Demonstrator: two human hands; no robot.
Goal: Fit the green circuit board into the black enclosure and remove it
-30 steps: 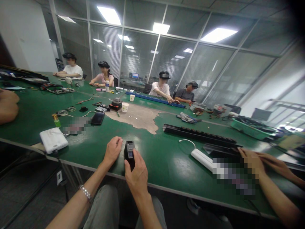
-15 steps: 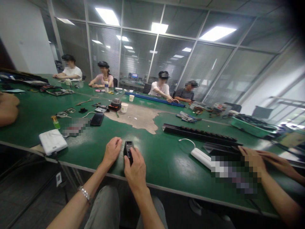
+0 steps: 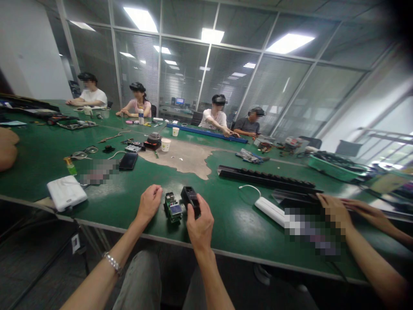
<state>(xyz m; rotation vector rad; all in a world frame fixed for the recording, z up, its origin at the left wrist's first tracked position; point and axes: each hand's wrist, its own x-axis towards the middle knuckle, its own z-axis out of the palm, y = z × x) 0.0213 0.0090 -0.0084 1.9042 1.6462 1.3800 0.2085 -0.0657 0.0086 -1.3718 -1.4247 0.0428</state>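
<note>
The right hand (image 3: 200,221) grips a black casing (image 3: 190,197), lifted just beside a small circuit board (image 3: 172,207) lying on the green desk (image 3: 226,215). The left hand (image 3: 149,203) rests loosely curled on the desk, seemingly touching the board's left edge.

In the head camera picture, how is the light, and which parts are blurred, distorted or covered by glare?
Head view: ceiling light panels are blown out and throw soft glare on the green table; wide-angle bending curves the wall frames; the top right corner is dark; pixelated patches hide spots on the table; the right hand, black casing and circuit board are fairly sharp.
</note>
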